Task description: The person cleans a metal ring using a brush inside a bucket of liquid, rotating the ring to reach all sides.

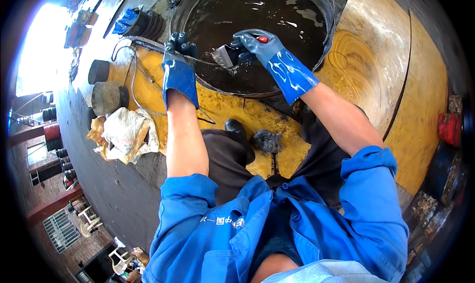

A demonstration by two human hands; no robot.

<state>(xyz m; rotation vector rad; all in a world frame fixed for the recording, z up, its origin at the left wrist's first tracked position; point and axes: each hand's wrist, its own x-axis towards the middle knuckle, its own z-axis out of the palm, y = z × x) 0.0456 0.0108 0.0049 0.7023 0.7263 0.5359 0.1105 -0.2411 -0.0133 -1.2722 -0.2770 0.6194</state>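
Both my hands wear blue rubber gloves with dark, wet-looking fingers. My left hand (179, 60) is closed round a dark wire rope (143, 43) at the near left rim of a big round tub (237, 93). A thin end of the rope runs on from that hand toward the brush. In my right hand (257, 46) is a paintbrush (225, 56), its red handle end poking out by the thumb. The wide, pale bristles point left, close to the rope's end. Dark, shiny liquid (257, 16) lies in the tub beneath them.
Yellow, stained sheets (366, 50) cover the floor. Left of me are a crumpled whitish sack (126, 132), short metal cylinders (106, 97) and a dark bucket (148, 24) with blue material. Loops of rope lie beside my left arm. A dark fuzzy clump (267, 141) sits between my feet.
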